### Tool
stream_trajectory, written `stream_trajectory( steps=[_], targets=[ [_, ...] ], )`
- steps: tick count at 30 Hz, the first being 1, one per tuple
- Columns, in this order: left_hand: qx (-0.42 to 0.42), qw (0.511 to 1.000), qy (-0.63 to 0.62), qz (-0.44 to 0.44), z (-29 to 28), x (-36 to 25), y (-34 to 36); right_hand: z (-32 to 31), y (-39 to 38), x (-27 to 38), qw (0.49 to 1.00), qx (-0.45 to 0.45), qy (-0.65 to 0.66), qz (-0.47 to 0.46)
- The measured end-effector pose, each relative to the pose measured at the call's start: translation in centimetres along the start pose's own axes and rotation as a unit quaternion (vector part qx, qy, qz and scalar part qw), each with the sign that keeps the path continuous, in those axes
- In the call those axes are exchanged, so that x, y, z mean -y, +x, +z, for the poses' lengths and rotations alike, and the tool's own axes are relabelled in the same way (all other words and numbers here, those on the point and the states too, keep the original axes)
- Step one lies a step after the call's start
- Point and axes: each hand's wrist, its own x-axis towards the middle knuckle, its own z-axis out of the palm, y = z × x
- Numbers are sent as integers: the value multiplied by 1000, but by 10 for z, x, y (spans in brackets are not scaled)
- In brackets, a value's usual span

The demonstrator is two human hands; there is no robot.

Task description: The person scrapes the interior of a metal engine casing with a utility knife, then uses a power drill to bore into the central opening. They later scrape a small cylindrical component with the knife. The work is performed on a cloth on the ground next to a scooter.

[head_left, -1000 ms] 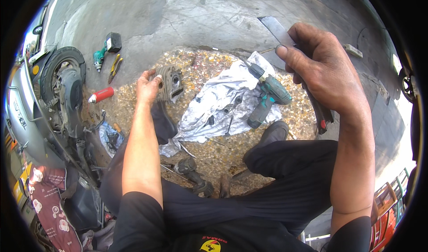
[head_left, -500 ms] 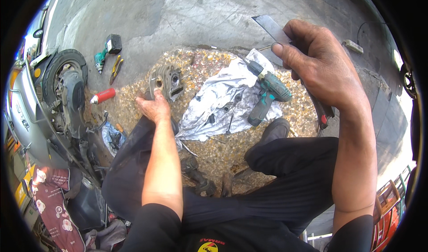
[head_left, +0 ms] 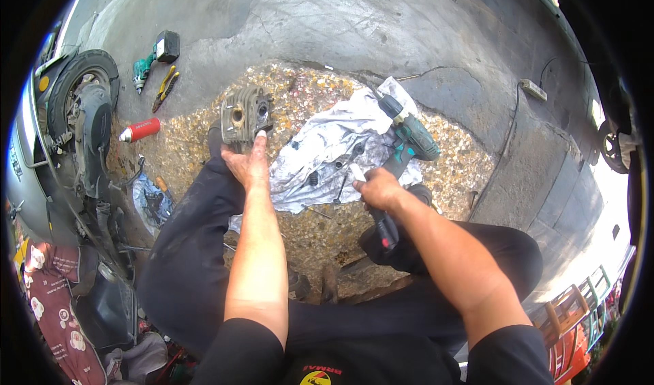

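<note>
My left hand grips the near edge of a grey finned engine cylinder head, fingers partly hidden beneath it. Two round openings show on its upper face. Lower right of it, my right hand is closed around a utility knife with a black and red handle. Its pale blade points up and left, over the stained white cloth. On that cloth lie a dark spring, a thin-stemmed engine valve and other small dark parts. A teal and black cordless drill rests at the cloth's right side.
At the left are a red spray can, yellow-handled pliers and another cordless drill. A scooter with its rear wheel stands beyond them. A power strip with a cable lies at the right, and stacked chairs stand lower right.
My right hand has come down and left with the utility knife, from raised at the upper right to beside the cloth. My left hand stays on the cylinder head.
</note>
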Motion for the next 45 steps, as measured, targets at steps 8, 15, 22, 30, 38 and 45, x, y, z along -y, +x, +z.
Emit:
stream_trajectory(
  steps=[8, 15, 22, 30, 38, 45],
  targets=[
    [32, 997, -70, 22, -2, -15, 32, -25, 54, -68, 952, -220, 153, 145],
    [54, 986, 114, 106, -7, -31, 31, -12, 89, -65, 895, -337, 289, 52],
    [80, 984, 144, 65, -14, -53, 38, -39, 57, -58, 839, -250, 483, -18],
    [174, 967, 140, 121, -37, -124, 4, -116, -45, -36, 826, -459, 275, -178],
    [353, 922, 119, 107, 41, -150, -48, -195, -178, -9, 908, -341, -22, -241],
    [395, 907, 120, 81, 83, -140, -50, -154, -126, -36, 944, -199, -6, -262]
  ],
)
